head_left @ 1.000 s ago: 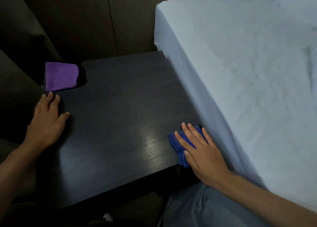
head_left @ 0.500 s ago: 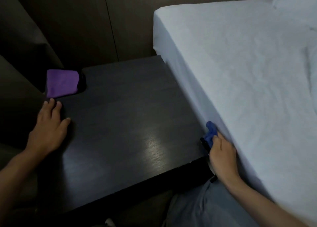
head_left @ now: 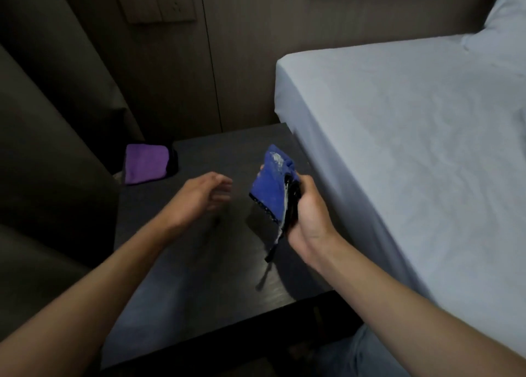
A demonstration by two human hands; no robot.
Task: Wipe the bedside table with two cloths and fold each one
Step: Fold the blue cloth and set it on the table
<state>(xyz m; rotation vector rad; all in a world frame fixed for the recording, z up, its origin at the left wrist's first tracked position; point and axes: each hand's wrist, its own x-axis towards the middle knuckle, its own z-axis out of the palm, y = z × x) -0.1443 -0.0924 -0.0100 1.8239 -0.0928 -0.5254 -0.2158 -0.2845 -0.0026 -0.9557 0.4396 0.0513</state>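
Two cloths counted, two hands. Blue cloth (head_left: 269, 187) up off the surface (head_left: 199, 285) toward 2 o'clock, right hand (head_left: 306, 213) with fingers clamped round its bunched edge. Left hand (head_left: 205, 194) at its 9 o'clock, fingers loosely apart, empty. Purple cloth (head_left: 145, 163) lying folded at 10 o'clock. Soft, light, floppy (no stiffness, probably), so best pinched at a dangling corner.

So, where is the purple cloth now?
In the head view, the purple cloth lies at the far left corner of the bedside table, beyond the left hand.
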